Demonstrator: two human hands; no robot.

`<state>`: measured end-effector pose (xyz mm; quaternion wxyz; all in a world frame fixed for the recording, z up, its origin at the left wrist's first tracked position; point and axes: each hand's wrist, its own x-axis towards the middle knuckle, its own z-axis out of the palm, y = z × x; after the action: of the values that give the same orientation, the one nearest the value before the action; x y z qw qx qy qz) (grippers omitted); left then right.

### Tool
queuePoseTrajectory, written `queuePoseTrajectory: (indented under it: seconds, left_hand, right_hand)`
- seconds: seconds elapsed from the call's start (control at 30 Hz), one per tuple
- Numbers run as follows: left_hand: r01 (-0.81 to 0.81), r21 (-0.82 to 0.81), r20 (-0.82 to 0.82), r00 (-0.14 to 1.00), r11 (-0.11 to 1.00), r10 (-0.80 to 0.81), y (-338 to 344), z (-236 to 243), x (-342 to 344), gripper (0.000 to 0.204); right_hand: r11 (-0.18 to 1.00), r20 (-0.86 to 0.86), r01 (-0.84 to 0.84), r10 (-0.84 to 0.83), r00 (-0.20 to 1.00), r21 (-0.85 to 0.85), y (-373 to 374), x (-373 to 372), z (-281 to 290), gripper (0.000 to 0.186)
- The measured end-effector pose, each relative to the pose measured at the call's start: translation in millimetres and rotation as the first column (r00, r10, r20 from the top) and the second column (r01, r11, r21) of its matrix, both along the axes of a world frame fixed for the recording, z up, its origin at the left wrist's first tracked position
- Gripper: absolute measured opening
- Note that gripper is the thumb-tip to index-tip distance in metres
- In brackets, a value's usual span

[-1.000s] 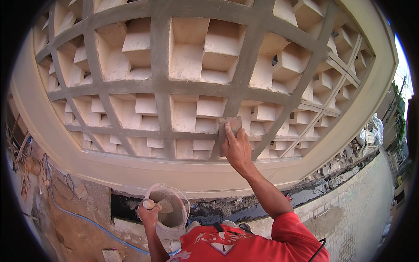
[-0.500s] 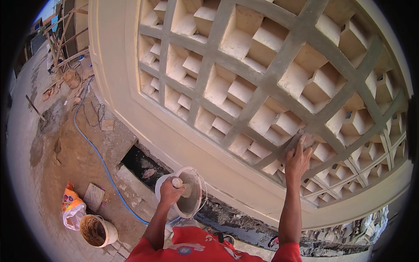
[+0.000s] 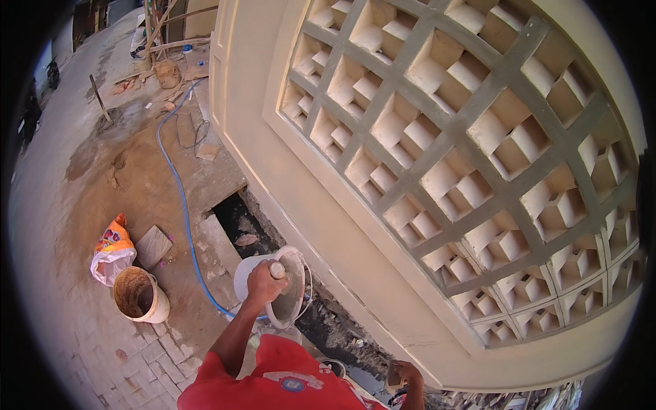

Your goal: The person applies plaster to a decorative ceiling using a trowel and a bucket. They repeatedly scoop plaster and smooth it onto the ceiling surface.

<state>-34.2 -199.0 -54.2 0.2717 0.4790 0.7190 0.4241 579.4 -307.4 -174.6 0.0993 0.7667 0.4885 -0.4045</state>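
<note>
My left hand (image 3: 262, 287) is closed round a tool with a pale rounded handle (image 3: 277, 270). Its working end cannot be made out against the bucket. That white bucket (image 3: 251, 273) leans toward the wall beside the hand, with grey wet mix (image 3: 294, 280) inside and a wire handle at its rim. Low at the wall's foot, my right hand (image 3: 408, 372) grips a small flat brownish pad (image 3: 394, 376), away from the lattice. Above it rises the cream block lattice (image 3: 471, 184), its bars coated in grey mortar; the lower right bars look paler.
A dark open drain (image 3: 239, 219) runs along the wall's foot. A blue hose (image 3: 183, 198) crosses the dirt. On the left stand a dirty bucket (image 3: 160, 304), an orange and white sack (image 3: 113, 253) and a square tile (image 3: 154, 247). Wooden scaffolding (image 3: 160, 31) stands at the far end.
My right hand has come off the lattice and dropped to the wall's foot with the pad. The left hand keeps its grip at the bucket. The view has turned toward the left.
</note>
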Motion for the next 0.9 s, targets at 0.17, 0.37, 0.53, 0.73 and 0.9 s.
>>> queuePoseTrajectory:
  seconds: [0.17,0.37,0.53,0.73,0.9]
  left_hand:
    - [-0.074,0.114,-0.026,0.997,0.991,0.077,-69.6,15.1,14.9,0.034]
    - [-0.081,0.254,-0.011,0.996,0.964,0.086,-149.3,27.0,37.0,0.033]
    - [-0.066,0.203,0.097,0.994,0.977,0.047,-185.2,27.0,44.0,0.032]
    - [-0.01,0.107,0.145,0.989,0.994,-0.005,-198.2,3.0,45.9,0.034]
    - [0.068,0.048,0.19,0.979,0.997,-0.076,-196.6,-13.7,42.2,0.038]
  right_hand:
    - [0.904,-0.037,0.085,-0.11,0.993,-0.419,-140.0,19.9,-77.1,0.037]
    - [0.806,-0.206,0.332,-0.477,0.854,-0.491,-264.7,1.1,-118.7,0.035]
    - [0.779,-0.422,0.465,-0.622,0.659,-0.421,-247.9,-56.3,-110.9,0.033]
    - [0.828,-0.645,0.48,-0.54,0.54,-0.291,-178.9,-109.3,-65.1,0.031]
    - [0.83,-0.722,0.514,-0.491,0.487,-0.217,-134.3,-145.9,-34.3,0.03]
